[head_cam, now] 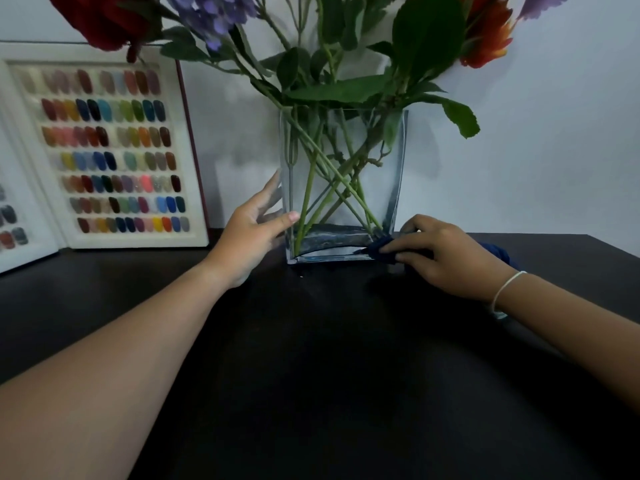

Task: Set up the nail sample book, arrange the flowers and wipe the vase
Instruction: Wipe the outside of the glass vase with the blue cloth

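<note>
A clear rectangular glass vase [349, 188] stands at the back of the dark table [311, 358], holding flowers [346, 64] with green stems, purple, red and orange blooms. My left hand [252, 233] rests against the vase's left side, thumb on the front face, fingers spread along the side. My right hand [446, 254] presses a dark blue cloth [381, 249] against the vase's lower right corner. The open nail sample book [107, 150] stands upright against the wall at the left, showing rows of coloured nail tips.
A pale wall [536, 150] runs right behind the vase and the book. More of the blue cloth [498, 254] bunches behind my right hand. A white band circles my right wrist.
</note>
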Demonstrator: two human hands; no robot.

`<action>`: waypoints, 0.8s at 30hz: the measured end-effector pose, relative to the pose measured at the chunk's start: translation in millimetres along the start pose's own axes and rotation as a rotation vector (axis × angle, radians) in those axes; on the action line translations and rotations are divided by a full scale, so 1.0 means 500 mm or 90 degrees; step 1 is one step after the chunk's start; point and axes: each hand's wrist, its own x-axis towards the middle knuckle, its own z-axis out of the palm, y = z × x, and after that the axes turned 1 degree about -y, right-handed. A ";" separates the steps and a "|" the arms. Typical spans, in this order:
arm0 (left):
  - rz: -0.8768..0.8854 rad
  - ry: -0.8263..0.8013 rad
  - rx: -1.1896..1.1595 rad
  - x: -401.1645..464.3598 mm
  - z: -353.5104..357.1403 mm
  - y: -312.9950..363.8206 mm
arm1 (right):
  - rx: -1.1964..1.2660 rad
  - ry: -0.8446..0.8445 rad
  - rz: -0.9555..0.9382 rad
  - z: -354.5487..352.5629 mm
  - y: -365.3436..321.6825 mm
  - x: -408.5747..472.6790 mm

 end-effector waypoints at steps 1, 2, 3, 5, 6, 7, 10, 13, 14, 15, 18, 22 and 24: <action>-0.004 -0.007 -0.006 0.005 -0.003 -0.001 | 0.007 0.001 -0.007 0.002 -0.004 0.003; -0.009 -0.013 -0.010 0.010 -0.006 -0.003 | 0.016 0.004 -0.016 0.004 -0.009 0.007; -0.014 -0.017 -0.012 0.015 -0.008 -0.004 | 0.025 0.006 -0.026 0.008 -0.016 0.011; -0.020 -0.020 -0.017 0.021 -0.011 -0.008 | 0.038 0.012 -0.048 0.016 -0.031 0.020; -0.021 -0.018 -0.019 0.024 -0.012 -0.010 | 0.045 0.017 -0.058 0.020 -0.039 0.024; -0.023 -0.016 -0.020 0.027 -0.013 -0.012 | 0.050 0.024 -0.066 0.024 -0.047 0.028; -0.025 -0.020 -0.023 0.032 -0.016 -0.018 | 0.074 0.060 -0.072 0.036 -0.071 0.045; -0.022 -0.029 -0.028 0.034 -0.020 -0.020 | 0.084 0.066 -0.068 0.051 -0.093 0.067; -0.023 -0.031 -0.029 0.034 -0.021 -0.021 | 0.078 0.059 -0.068 0.056 -0.098 0.075; -0.025 -0.032 -0.029 0.033 -0.022 -0.021 | 0.070 0.052 -0.066 0.061 -0.103 0.082; -0.032 -0.039 -0.035 0.036 -0.025 -0.024 | 0.051 0.032 -0.056 0.064 -0.110 0.094; -0.037 -0.046 -0.048 0.038 -0.031 -0.030 | 0.026 -0.070 -0.063 0.045 -0.111 0.089; -0.040 -0.055 -0.061 0.038 -0.032 -0.034 | -0.042 -0.162 -0.048 0.026 -0.099 0.077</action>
